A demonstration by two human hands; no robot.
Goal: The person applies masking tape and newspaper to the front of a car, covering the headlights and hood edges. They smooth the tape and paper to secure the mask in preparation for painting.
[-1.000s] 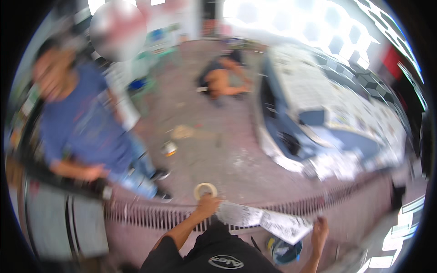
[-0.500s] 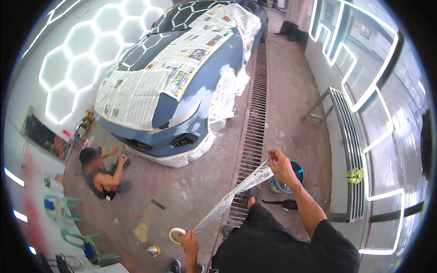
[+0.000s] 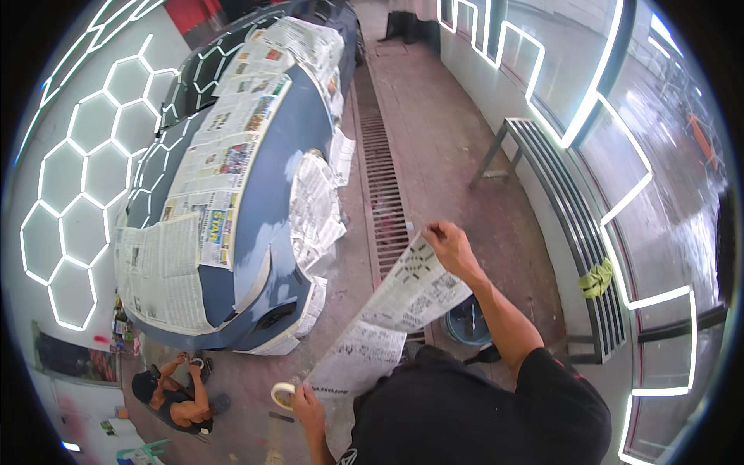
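Observation:
Stretched between my hands is a long newspaper strip [image 3: 411, 298], hanging aslant in front of me with its printed face showing. My right hand [image 3: 453, 252] pinches its upper far end. Down at the lower left, my left hand [image 3: 311, 415] grips the near end together with a roll of masking tape [image 3: 288, 386]. Ahead and to the left stands a grey-blue car [image 3: 267, 182], its hood, front and side partly covered with taped newspaper [image 3: 159, 267]. The sheet is apart from the car.
A person [image 3: 178, 399] crouches by the car's front at lower left. A metal floor grate [image 3: 380, 174] runs along the car's right side. A bucket [image 3: 469, 322] stands below my right forearm. Along the right wall is a slatted bench [image 3: 546, 182] with a yellow-green cloth [image 3: 595, 279].
The newspaper has turned from a narrow, folded-looking strip to a broad open face. My view has swung right, and the car appears closer. Both hands keep their hold.

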